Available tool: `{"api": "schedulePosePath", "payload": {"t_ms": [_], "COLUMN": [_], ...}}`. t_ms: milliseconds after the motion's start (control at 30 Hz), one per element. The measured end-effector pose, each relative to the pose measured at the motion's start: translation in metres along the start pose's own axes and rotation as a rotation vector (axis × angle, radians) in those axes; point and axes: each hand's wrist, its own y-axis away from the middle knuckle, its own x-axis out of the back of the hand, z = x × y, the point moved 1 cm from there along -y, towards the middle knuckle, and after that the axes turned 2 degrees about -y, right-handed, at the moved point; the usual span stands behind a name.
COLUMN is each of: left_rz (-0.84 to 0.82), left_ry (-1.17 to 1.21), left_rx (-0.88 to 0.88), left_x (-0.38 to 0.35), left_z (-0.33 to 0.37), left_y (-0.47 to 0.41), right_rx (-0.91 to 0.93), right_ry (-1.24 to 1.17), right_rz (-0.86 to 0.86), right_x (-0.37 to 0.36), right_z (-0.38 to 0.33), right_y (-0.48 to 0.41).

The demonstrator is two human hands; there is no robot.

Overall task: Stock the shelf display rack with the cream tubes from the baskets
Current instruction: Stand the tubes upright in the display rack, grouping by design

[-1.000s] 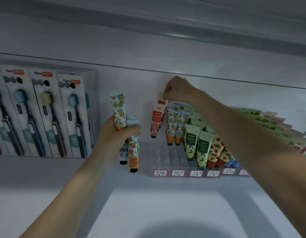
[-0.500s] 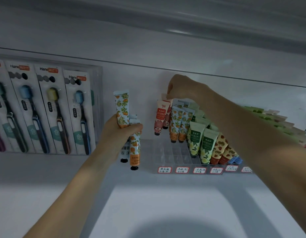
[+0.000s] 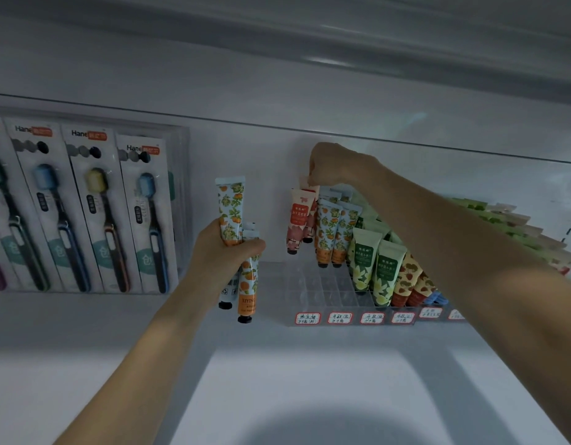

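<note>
Tubes (image 3: 231,213), glossy and flat-crimped, filled the gripping left hand (image 3: 223,252); right hand (image 3: 335,165) pinched a pink tube (image 3: 313,213) over the clear rack (image 3: 309,284); toothbrushes (image 3: 85,213) left.

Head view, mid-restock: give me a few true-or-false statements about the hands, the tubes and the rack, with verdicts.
1. The left hand grips several orange-print tubes. True.
2. The right hand is empty and away from the rack. False: it pinches the top of a red tube in the rack's leftmost column, near the back.
3. The clear cells at the rack's front left hold no tubes. True.
4. The toothbrush packs stand to the right of the rack. False: they stand to its left, beyond the left hand.
</note>
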Motion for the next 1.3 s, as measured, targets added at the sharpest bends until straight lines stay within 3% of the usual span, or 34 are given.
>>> {"api": "schedulePosePath", "payload": {"t_ms": [400,600,1300], "left_rz": [-0.025,-0.029,-0.055], "left_ry": [-0.022,0.009,0.014], "left_rx": [0.013,0.028,0.069], "left_x": [0.007,0.017,0.005], "left_z": [0.001,-0.011,-0.017], "left_y": [0.006,0.017,0.018], "right_rx": [-0.002,0.014,0.045], "right_ry": [0.07,0.113,-0.065], "right_rz": [-0.094,-0.063,-0.05], "right_x": [0.005,0.0,-0.011], "right_z": [-0.006,-0.006,0.007], "right_y": [0.0,-0.001,0.014]}}
